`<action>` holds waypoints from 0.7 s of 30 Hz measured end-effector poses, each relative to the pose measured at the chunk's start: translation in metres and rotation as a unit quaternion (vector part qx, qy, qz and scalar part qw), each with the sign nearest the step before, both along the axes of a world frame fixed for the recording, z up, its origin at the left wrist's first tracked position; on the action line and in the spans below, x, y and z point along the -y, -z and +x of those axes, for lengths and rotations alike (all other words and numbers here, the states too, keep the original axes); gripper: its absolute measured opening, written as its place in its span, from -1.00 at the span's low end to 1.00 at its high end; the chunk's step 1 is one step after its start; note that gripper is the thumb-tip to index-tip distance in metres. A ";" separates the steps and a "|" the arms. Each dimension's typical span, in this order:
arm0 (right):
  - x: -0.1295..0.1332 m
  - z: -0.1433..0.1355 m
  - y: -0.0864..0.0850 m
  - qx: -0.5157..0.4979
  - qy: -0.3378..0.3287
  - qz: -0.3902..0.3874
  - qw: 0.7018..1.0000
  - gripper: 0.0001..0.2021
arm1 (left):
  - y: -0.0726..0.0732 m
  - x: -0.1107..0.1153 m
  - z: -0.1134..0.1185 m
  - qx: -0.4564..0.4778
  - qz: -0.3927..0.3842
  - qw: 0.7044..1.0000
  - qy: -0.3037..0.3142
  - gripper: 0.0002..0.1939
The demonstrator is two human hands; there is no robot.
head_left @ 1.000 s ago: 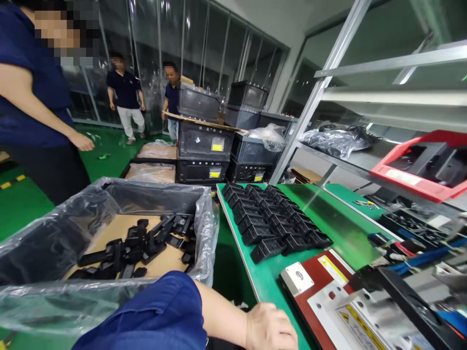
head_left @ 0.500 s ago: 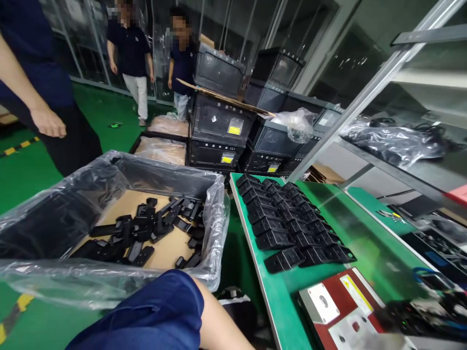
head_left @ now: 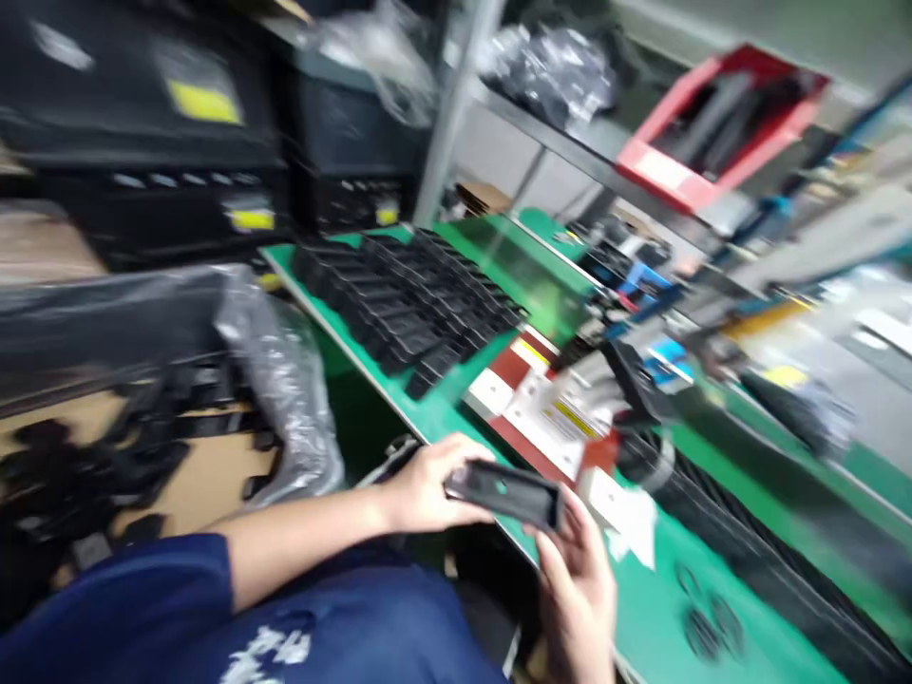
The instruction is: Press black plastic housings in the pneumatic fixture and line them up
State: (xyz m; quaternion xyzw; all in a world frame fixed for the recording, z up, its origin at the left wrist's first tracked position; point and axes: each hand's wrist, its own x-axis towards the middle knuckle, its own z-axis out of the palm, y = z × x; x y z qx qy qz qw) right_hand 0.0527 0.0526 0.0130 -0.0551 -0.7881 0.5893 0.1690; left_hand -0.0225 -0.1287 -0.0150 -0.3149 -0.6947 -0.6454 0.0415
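A black rectangular plastic housing (head_left: 507,489), hollow side up with a small hole in its floor, is held between my two hands above the table's front edge. My left hand (head_left: 438,484) grips its left end, thumb on top and fingers beneath. At the right end, my right hand (head_left: 576,560) closes its fingers around the edge. Just beyond stands a red-and-white machine fixture (head_left: 541,418) on the green table (head_left: 448,415). Rows of similar black housings (head_left: 406,294) stand farther back on that table. Motion blur softens the view.
To the left is a plastic-lined bin (head_left: 275,380) with loose black parts (head_left: 153,437) on cardboard. Stacked dark crates (head_left: 142,123) stand behind it. A red tray (head_left: 719,133) sits on the shelf above the table. Dark rings (head_left: 712,627) lie at the table's near right.
The view has swung right and down toward the table. Both hands have come into view, holding the black housing. The walking people are out of the picture.
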 end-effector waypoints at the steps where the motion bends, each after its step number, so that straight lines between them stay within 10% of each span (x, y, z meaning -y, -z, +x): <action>1: -0.007 0.008 0.002 0.014 0.009 -0.035 0.999 -0.55 | -0.001 0.000 -0.004 0.004 -0.011 1.000 -0.014 -0.48; 10: -0.016 0.013 -0.001 0.001 -0.054 -0.188 0.981 -0.57 | 0.007 -0.011 0.000 0.215 0.010 0.975 0.062 -0.50; 21: -0.014 0.010 -0.007 -0.002 -0.087 -0.109 0.990 -0.53 | 0.014 -0.026 0.011 0.584 0.259 0.742 0.205 -0.56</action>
